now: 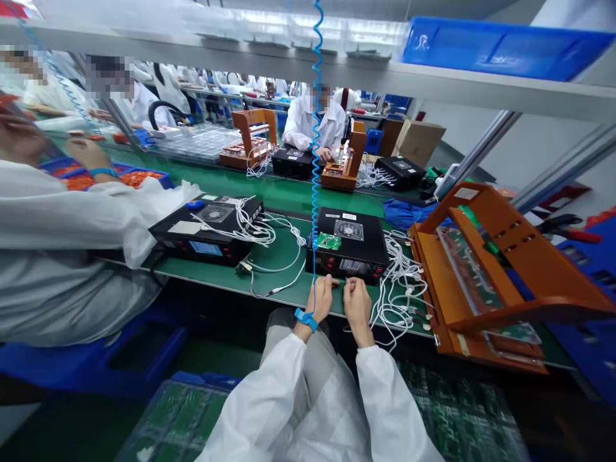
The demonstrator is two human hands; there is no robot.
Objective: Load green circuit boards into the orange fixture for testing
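My left hand point(322, 295), with a blue wrist strap point(307, 319) around the wrist, rests at the front edge of the green bench. Its fingers are curled together, pointing right. Close beside it, my right hand point(357, 300) is also closed, fingertips bent inward. Anything pinched in either hand is too small or hidden to make out. Just beyond both hands stands a black test box point(371, 242) with a fan grille, a small display and red buttons. A green circuit board point(329, 241) lies on its top, partly behind the blue coiled cord point(316, 186) hanging from above.
An orange test fixture point(428, 276) stands open at right, beside tangled white cables point(397, 289). A second black box point(212, 234) is at left, near a co-worker's sleeve point(72, 205). A shelf point(289, 61) with a blue bin point(500, 48) crosses overhead. Trays of boards point(178, 410) sit below.
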